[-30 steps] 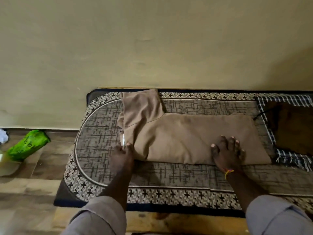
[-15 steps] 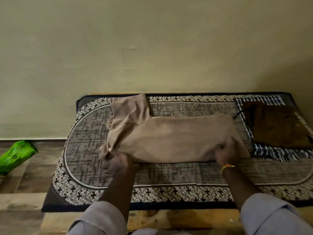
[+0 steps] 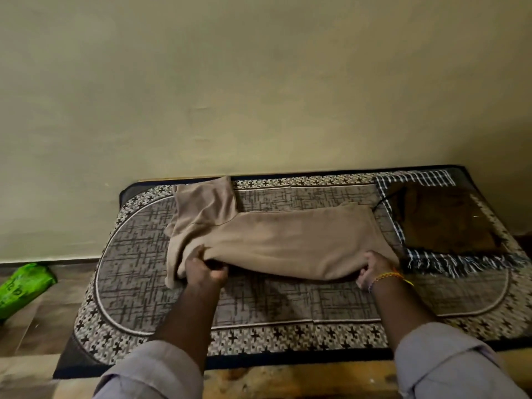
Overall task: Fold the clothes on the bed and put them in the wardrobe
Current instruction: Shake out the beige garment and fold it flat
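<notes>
A tan garment (image 3: 282, 240), folded into a long strip, lies across the patterned bed cover (image 3: 138, 272), with one sleeve pointing toward the wall. My left hand (image 3: 205, 272) grips the near edge at the strip's left end. My right hand (image 3: 374, 269), with a thread band on its wrist, grips the near edge at the right end. That near edge is lifted slightly off the cover. A dark brown folded cloth (image 3: 443, 220) rests on a checked cloth (image 3: 417, 180) at the right end of the bed. No wardrobe is in view.
The bed stands against a plain olive wall (image 3: 259, 82). A green plastic packet (image 3: 23, 286) lies on the floor at the left. The bed's wooden front edge (image 3: 288, 378) runs below my grey sleeves.
Both hands went from resting flat on the garment to gripping its near edge and lifting it. The view has tilted up and pulled back.
</notes>
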